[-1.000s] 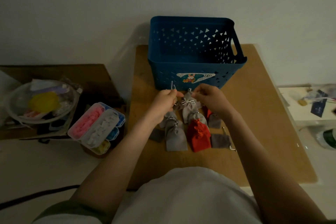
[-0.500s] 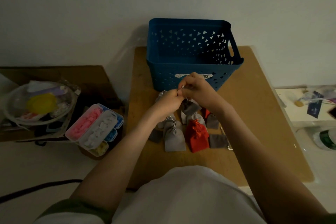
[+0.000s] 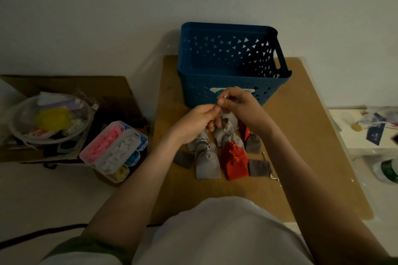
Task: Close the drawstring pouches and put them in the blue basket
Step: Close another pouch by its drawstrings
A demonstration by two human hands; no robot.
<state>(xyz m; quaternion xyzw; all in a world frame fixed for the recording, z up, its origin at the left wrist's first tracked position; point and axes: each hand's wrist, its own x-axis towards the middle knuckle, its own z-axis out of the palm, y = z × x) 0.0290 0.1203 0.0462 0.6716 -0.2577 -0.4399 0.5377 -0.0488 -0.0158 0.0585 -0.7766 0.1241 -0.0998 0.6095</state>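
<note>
A blue plastic basket with triangular cut-outs [image 3: 193, 92] stands upright. Just in front of it, small grey fabric drawstring pouches [image 3: 207, 165] lie clustered beside a cinched red fabric pouch [image 3: 234, 163]. A flat dark grey pouch [image 3: 258, 168] lies at the right edge. A lifted grey pouch [image 3: 226, 130] hangs by its cords above the cluster.

Both hands, left hand [image 3: 195, 121] and right hand [image 3: 241, 106], pinch a pouch's drawstring [image 3: 220, 101] right in front of the blue basket [image 3: 228, 75], over the pouch pile.

Person is wearing a white fabric garment [image 3: 215, 234] and an olive-green sleeve [image 3: 86, 248] on the left arm; left hand [image 3: 193, 123] and right hand [image 3: 244, 107] are showing bare.
</note>
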